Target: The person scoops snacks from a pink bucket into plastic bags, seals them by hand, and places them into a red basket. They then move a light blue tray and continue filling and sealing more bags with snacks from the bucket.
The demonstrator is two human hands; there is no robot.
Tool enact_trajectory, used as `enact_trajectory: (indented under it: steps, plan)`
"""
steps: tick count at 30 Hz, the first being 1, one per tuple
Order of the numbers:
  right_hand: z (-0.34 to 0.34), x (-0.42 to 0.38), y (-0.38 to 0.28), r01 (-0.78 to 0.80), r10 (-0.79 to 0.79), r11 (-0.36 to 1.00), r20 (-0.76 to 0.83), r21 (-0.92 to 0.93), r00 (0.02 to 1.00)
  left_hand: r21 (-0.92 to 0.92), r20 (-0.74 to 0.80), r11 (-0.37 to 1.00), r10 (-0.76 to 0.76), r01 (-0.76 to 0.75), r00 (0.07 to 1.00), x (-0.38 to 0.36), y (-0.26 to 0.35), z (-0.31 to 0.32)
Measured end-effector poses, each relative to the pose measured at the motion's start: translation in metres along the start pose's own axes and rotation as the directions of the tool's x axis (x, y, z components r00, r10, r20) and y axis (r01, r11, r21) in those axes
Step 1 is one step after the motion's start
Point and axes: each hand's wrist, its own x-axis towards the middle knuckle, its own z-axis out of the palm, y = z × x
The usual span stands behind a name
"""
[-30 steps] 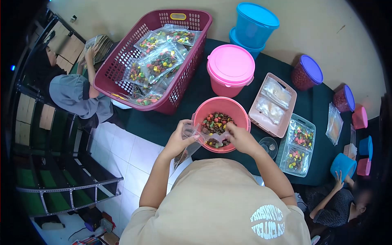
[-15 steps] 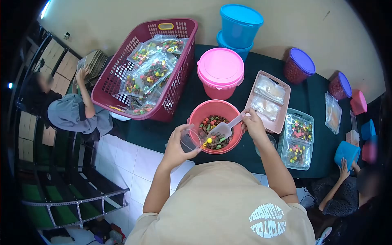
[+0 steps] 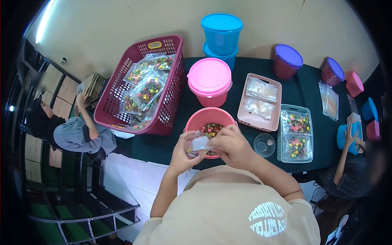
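My left hand point(image 3: 183, 155) is wrapped around a clear plastic cup point(image 3: 189, 149) above the near-left rim of an open pink bucket point(image 3: 195, 118). In my right hand point(image 3: 233, 143) is a translucent white scoop point(image 3: 199, 143), gripped by its handle. The scoop's blade is tilted over the cup's mouth, so the cup's contents are mostly hidden. Inside the bucket lie multicoloured candies point(image 3: 212, 129) in brown, red, yellow and green; my right hand covers part of them.
Left stands a maroon basket point(image 3: 167, 98) of candy-filled bags. Behind the bucket is a lidded pink tub point(image 3: 210, 77). To the right are a pink tray point(image 3: 257, 122), a clear round container point(image 3: 264, 145) and a tray of candy bags point(image 3: 296, 157). Two other people work at either side.
My right hand has moved left, bringing the scoop from over the candies to the cup in my left hand. The camera view has shifted slightly.
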Motion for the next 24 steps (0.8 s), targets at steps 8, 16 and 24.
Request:
enact_trajectory:
  steps: [8, 16, 24]
  plan:
    - [-0.075, -0.064, 0.022, -0.025, 0.191, 0.969, -0.677, 0.247, 0.711, -0.554, -0.096, 0.816, 0.134, -0.164, 0.986, 0.007, 0.003, -0.044]
    - [-0.057, -0.185, 0.1, -0.764, 0.576, 0.627, -0.569, -0.152, 0.587, -0.843, -0.361, 0.346, 0.206, -0.413, 0.91, 0.007, 0.017, -0.037]
    - [-0.036, -0.245, 0.135, -0.897, 0.754, 0.429, -0.589, 0.107, 0.29, -0.112, -0.474, 0.739, 0.547, -0.664, 0.69, 0.002, 0.027, -0.047]
